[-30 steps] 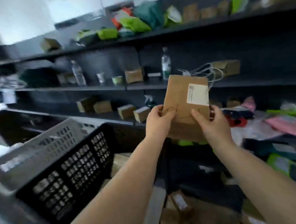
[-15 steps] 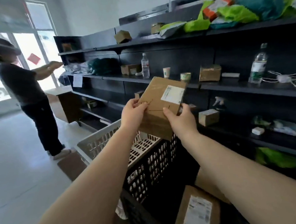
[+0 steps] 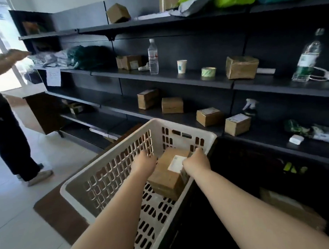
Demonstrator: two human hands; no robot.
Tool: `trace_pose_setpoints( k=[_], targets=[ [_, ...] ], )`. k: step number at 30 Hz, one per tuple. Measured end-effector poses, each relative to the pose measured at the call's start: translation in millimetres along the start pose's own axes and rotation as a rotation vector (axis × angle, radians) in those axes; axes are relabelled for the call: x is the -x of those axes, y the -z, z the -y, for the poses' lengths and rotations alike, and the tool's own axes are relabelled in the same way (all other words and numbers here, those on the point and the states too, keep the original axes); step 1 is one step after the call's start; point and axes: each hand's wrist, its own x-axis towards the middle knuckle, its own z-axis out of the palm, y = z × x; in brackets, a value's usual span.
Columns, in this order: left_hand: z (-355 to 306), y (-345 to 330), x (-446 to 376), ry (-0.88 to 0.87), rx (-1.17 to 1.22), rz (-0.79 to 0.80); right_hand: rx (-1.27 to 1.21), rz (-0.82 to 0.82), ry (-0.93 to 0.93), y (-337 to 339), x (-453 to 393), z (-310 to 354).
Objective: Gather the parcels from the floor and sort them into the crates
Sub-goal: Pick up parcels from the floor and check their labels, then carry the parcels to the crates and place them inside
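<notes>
A brown cardboard parcel (image 3: 167, 172) with a white label sits low inside the white slotted crate (image 3: 112, 163), tilted toward its right wall. My left hand (image 3: 143, 162) grips the parcel's left edge and my right hand (image 3: 196, 162) grips its right edge by the label. Both hands reach down past the crate's rim. A black crate (image 3: 238, 170) stands directly to the right of the white one, its inside dark.
Dark shelving (image 3: 176, 78) runs along the wall ahead, holding small boxes, water bottles (image 3: 153, 56), a paper cup, a tape roll and green mailers. Another person (image 3: 5, 121) stands at the left on the tiled floor, arm out toward the shelf. A brown mat (image 3: 55, 210) lies under the crates.
The parcel has gone from chest height in front of the shelves down into the white crate, both hands still on it. My view has swung left and downward.
</notes>
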Motion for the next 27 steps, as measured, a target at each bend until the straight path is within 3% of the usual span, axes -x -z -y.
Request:
trace_pose_setpoints(
  k=[7,14,19,23,27],
  targets=[
    [-70,-36,34,-0.212,0.148,0.042,-0.07,-0.093,0.184,96,12,-31],
    [-214,-174,168,-0.586,0.143,0.217,-0.115,-0.356,0.335,280,69,-112],
    [-274,-309,300,-0.718,0.144,0.405,-0.091,-0.538,0.251,411,115,-251],
    [-274,-421,381,-0.633,0.142,0.562,-0.063,-0.537,0.1,476,138,-384],
    [-214,-539,412,-0.474,0.006,0.662,0.008,-0.419,-0.083,480,132,-523]
  ],
)
